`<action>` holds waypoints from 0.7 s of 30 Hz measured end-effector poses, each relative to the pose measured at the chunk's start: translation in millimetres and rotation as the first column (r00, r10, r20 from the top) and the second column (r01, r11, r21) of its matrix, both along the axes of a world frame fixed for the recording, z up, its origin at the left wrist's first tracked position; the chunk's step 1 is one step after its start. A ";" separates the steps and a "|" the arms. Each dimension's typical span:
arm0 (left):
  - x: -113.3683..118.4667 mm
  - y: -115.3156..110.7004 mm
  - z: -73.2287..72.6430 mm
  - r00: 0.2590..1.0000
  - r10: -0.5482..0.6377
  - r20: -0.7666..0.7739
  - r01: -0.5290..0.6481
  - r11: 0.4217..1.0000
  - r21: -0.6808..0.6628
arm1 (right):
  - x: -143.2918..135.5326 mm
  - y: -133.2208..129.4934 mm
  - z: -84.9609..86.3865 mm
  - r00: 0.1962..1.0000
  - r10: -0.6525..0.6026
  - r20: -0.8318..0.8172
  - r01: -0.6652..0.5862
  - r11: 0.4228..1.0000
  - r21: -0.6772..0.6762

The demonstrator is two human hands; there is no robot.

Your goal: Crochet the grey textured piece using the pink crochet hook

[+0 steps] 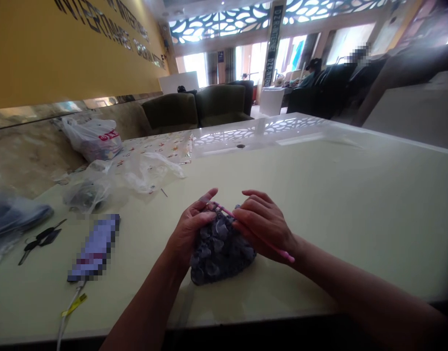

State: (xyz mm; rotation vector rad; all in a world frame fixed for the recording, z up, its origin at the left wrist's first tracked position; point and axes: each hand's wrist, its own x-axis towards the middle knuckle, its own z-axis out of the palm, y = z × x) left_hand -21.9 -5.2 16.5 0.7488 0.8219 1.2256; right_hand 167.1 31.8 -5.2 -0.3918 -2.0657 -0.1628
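Note:
A dark grey-blue knitted piece with ruffled petals (224, 248) hangs between my hands just over the front of the table. My left hand (194, 222) grips its upper left side, the thumb pressed on the fabric and a forefinger pointing up. A pink needle (267, 242) runs from the top edge of the knitting down to the right, under my right palm, its knobbed end showing by the wrist. Curled fingers of my right hand (262, 219) close round the needle and the upper right corner of the piece.
On the pale table (337, 204), left side, lie a blurred-out phone-like object (95, 248) with a white cable, keys (43, 239), and clear plastic bags (146, 170). A white shopping bag (95, 139) stands farther back. Beyond are dark armchairs (220, 102) and a seated person (311, 73).

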 end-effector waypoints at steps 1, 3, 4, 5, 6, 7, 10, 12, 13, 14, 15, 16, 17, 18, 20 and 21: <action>-2.7 0.7 1.3 1.000 0.003 -0.010 -0.003 1.000 0.005 | 1.2 0.7 1.5 1.000 0.026 0.001 -0.026 0.999 -0.029; -7.5 2.4 2.3 1.000 0.001 -0.024 -0.001 1.000 0.015 | 3.5 1.8 4.9 0.997 0.082 0.006 -0.081 0.993 -0.087; -9.8 3.3 2.1 1.000 -0.005 -0.029 0.006 1.000 0.022 | 4.8 2.4 6.9 0.993 0.118 0.004 -0.117 0.986 -0.118; -11.9 4.1 1.6 0.999 -0.013 -0.033 0.014 0.999 0.029 | 6.3 2.9 9.1 0.988 0.157 -0.003 -0.155 0.976 -0.152; -13.9 4.8 0.9 0.999 -0.025 -0.034 0.027 0.999 0.038 | 8.0 3.5 11.5 0.981 0.193 -0.015 -0.193 0.963 -0.191; -15.7 5.3 0.0 0.999 -0.038 -0.031 0.039 0.998 0.050 | 10.0 4.1 13.9 0.973 0.228 -0.032 -0.229 0.945 -0.236; -18.7 5.9 -2.5 0.997 -0.073 -0.020 0.074 0.993 0.087 | 16.7 5.8 20.0 0.945 0.309 -0.107 -0.326 0.853 -0.408; -17.9 5.9 -4.2 0.996 -0.083 -0.038 0.087 0.990 0.108 | 19.8 6.6 21.7 0.926 0.335 -0.175 -0.376 0.771 -0.514; -16.6 5.7 -5.1 0.995 -0.078 -0.059 0.085 0.989 0.119 | 20.1 6.6 21.5 0.920 0.336 -0.202 -0.390 0.739 -0.549; -14.7 5.4 -6.2 0.994 -0.072 -0.085 0.082 0.988 0.132 | 19.5 6.5 20.8 0.919 0.330 -0.217 -0.394 0.722 -0.568; -12.2 4.9 -7.6 0.991 -0.064 -0.115 0.080 0.986 0.147 | 17.8 6.1 19.4 0.923 0.321 -0.214 -0.385 0.728 -0.567; -9.3 4.2 -9.1 0.987 -0.057 -0.147 0.081 0.984 0.161 | 15.2 5.6 17.5 0.931 0.311 -0.189 -0.363 0.761 -0.538; -6.0 3.3 -10.8 0.982 -0.057 -0.180 0.088 0.981 0.172 | 12.1 5.1 15.2 0.943 0.294 -0.153 -0.332 0.815 -0.475; -2.7 2.3 -12.6 0.975 -0.061 -0.213 0.100 0.979 0.180 | 8.7 4.6 12.7 0.958 0.266 -0.107 -0.286 0.879 -0.381; 3.5 -0.3 -16.0 0.959 -0.064 -0.276 0.123 0.972 0.202 | 2.5 3.9 8.0 0.988 0.155 -0.021 -0.156 0.973 -0.170; 6.0 -1.6 -17.3 0.950 -0.056 -0.306 0.127 0.967 0.219 | 0.3 3.6 6.1 0.996 0.094 0.005 -0.093 0.991 -0.095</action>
